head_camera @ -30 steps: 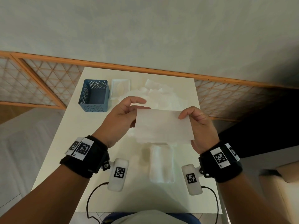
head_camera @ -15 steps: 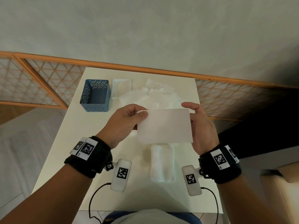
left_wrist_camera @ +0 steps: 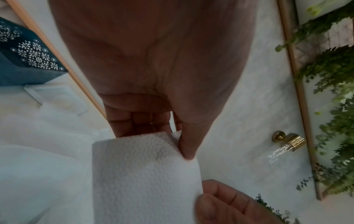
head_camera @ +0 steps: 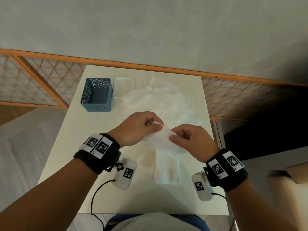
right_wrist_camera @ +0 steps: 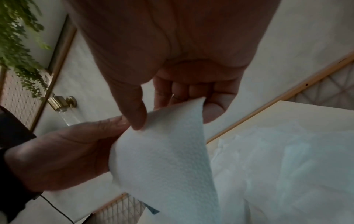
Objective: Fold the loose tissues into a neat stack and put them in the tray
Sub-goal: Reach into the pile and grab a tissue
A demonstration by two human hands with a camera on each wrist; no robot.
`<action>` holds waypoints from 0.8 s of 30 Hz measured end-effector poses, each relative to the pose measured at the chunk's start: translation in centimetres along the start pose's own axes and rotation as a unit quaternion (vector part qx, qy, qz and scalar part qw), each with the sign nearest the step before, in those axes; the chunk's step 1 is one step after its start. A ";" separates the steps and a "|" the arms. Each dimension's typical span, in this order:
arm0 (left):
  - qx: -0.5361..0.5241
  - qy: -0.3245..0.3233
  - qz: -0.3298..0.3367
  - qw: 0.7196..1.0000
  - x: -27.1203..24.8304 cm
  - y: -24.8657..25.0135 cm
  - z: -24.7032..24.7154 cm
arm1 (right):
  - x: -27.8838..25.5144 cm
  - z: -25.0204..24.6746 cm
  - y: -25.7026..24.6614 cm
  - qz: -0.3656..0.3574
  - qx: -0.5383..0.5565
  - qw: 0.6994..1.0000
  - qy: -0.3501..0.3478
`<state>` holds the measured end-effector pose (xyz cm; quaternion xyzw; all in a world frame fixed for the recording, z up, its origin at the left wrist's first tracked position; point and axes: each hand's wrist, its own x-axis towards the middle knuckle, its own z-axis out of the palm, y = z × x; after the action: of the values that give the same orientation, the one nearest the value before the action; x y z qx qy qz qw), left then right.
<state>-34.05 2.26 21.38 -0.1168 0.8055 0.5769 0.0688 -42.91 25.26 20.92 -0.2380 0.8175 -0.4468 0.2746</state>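
1. Looking down from the head view, the left hand (head_camera: 139, 129) and right hand (head_camera: 188, 140) meet over the white table (head_camera: 66, 147), each pinching one end of a single tissue (head_camera: 160, 141) held in the air between them. Below it lies a folded stack (head_camera: 167, 170) on the table; a heap of loose tissues (head_camera: 163, 102) sits further back, with the white tray (head_camera: 124, 87) just beside a blue perforated box (head_camera: 96, 95) (the tray's inside is hard to make out).
2. From the left wrist view, the thumb (left_wrist_camera: 191, 136) presses the tissue's (left_wrist_camera: 145, 174) top edge against curled fingers (left_wrist_camera: 141, 124); the other hand's fingertips (left_wrist_camera: 220, 200) nip the near corner.
3. From the right wrist view, the right thumb (right_wrist_camera: 132, 106) and fingers (right_wrist_camera: 191, 89) clamp the tissue (right_wrist_camera: 164, 151), which curves downward, while the left hand (right_wrist_camera: 63, 154) grips its side.
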 end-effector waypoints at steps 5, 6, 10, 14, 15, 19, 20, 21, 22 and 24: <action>-0.123 -0.033 -0.072 0.989 1.0 -2.2 1.2 | -0.6 1.0 1.9 0.060 0.075 0.995 0.021; -0.146 -0.043 -0.099 0.983 1.1 -3.1 1.4 | -0.8 1.2 2.6 0.087 0.111 0.990 0.031; -0.245 -0.030 -0.200 0.948 1.8 -7.0 3.8 | -1.3 3.0 6.5 0.202 0.207 0.955 0.070; -0.255 0.006 -0.251 0.934 3.1 -9.7 7.5 | -1.8 5.4 10.6 0.292 0.223 0.927 0.080; -0.232 0.019 -0.254 0.939 3.5 -10.2 8.5 | -1.8 5.8 11.5 0.306 0.192 0.929 0.078; -0.097 0.047 -0.237 0.966 4.1 -12.0 11.3 | -1.5 7.0 14.3 0.312 0.068 0.945 0.066; -0.073 0.049 -0.235 0.968 4.2 -12.5 11.7 | -1.4 7.1 14.6 0.312 0.044 0.947 0.062; -0.057 0.053 -0.236 0.969 4.2 -13.1 12.0 | -1.2 7.2 14.9 0.312 0.020 0.948 0.058; -0.046 0.056 -0.240 0.968 4.2 -13.6 12.2 | -1.1 7.3 15.2 0.312 -0.004 0.948 0.056; -0.030 0.061 -0.242 0.968 4.2 -14.9 12.5 | -0.8 7.3 15.6 0.312 -0.033 0.948 0.054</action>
<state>-34.44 9.06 2.67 -0.3455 0.7385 0.5583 0.1533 -39.75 29.00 4.42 0.0443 0.8786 -0.3239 0.3480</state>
